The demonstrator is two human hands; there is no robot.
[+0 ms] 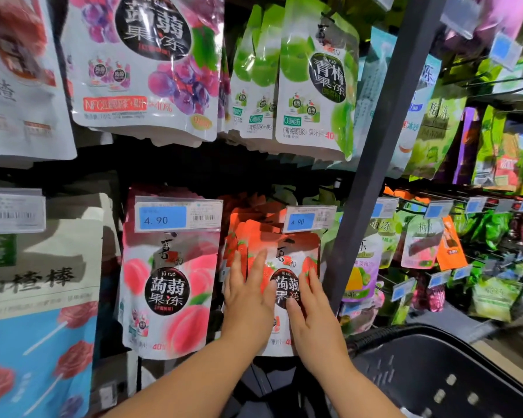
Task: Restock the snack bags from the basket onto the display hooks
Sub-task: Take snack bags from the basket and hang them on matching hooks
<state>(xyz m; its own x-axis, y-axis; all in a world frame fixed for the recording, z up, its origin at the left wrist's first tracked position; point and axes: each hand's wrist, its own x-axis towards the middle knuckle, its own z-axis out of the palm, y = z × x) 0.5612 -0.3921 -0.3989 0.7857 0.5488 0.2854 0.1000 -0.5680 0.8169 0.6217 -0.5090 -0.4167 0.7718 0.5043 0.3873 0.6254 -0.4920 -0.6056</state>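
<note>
pressing the strawberry bag (287, 267) with left hand (248, 300) and right hand (311, 315), both spread flat, fingers straight, gripping nothing. hangs under the price tag (310, 220), beside the peach bag (166, 285); basket (375, 334) at lower right. could skew or slip loose if pushed unevenly.

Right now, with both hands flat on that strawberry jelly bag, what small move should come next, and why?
Probably lift both hands off. The strawberry jelly bag already hangs behind its 4.90 price tag, and the left hand and right hand only press it with straight fingers. The black basket waits lower right.
</note>
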